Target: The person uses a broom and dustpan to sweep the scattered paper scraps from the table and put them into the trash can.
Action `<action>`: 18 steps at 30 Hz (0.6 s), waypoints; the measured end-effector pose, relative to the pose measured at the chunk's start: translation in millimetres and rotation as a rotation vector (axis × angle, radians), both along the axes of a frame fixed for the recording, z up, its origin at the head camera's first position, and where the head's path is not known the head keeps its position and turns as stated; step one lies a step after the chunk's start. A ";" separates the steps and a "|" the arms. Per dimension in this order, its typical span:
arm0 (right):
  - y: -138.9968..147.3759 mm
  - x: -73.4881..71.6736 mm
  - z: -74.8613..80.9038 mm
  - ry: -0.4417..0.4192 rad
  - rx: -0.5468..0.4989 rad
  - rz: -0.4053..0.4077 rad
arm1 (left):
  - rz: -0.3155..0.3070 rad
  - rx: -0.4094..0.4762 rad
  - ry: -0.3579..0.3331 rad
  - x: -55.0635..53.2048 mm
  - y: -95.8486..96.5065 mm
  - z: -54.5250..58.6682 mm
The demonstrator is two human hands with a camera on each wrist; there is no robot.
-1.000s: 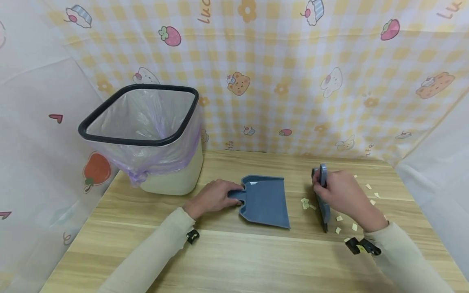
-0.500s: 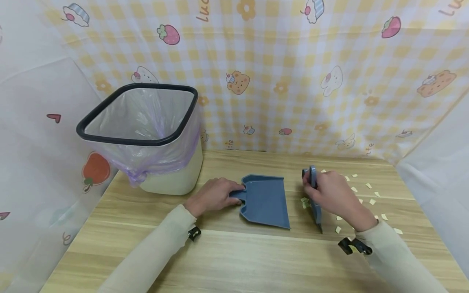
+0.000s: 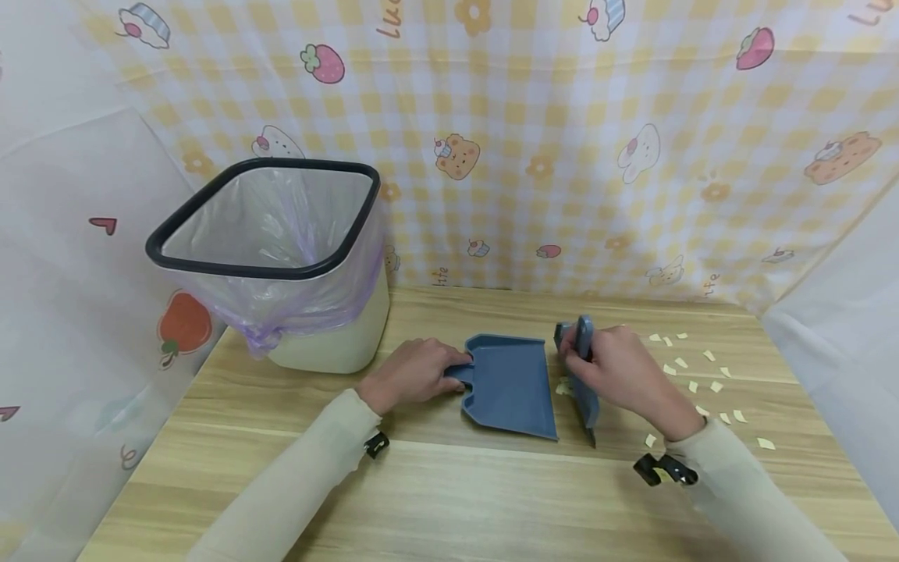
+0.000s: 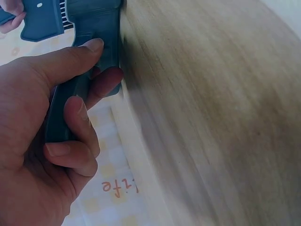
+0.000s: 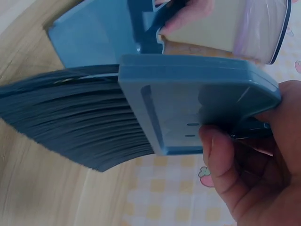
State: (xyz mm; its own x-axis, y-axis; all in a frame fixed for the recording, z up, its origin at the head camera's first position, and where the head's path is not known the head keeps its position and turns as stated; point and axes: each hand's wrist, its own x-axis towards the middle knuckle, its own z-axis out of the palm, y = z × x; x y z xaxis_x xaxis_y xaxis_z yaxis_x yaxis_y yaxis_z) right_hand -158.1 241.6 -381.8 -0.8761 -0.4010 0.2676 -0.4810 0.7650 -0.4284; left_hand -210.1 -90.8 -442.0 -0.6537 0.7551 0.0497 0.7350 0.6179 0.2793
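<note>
One dustpan [image 3: 509, 386] lies crosswise, mouth [image 3: 548, 398] rightward, handle [image 3: 460, 374] clasped by the left hand [image 3: 416, 371]; right of it, the right hand [image 3: 623, 370] grips one bristles-down hand brush [image 3: 586, 400].

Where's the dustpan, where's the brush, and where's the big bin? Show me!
Dustpan [image 3: 511, 388]: head view, on the middle of its flat pan.
Brush [image 5: 181, 110]: right wrist view, on the hard part that holds the bristles.
Bin [image 3: 242, 272]: head view, on the front of its black rim.
</note>
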 end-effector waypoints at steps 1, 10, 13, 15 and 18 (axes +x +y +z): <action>-1.6 -0.1 -0.1 -0.006 -0.016 0.005 | 0.002 -0.003 0.003 0.0 0.0 0.3; -18.9 -3.2 -2.9 0.014 -0.097 0.033 | 0.006 -0.001 -0.011 0.7 -1.1 0.7; -23.8 -5.1 -4.5 0.054 -0.113 0.050 | 0.007 -0.002 -0.016 0.8 -1.1 0.4; -26.4 -6.2 -5.5 0.058 -0.135 0.062 | 0.011 -0.002 -0.027 0.9 -1.4 -0.3; -28.2 -7.4 -7.4 0.028 -0.183 0.067 | 0.024 -0.002 -0.036 1.2 -1.9 -1.3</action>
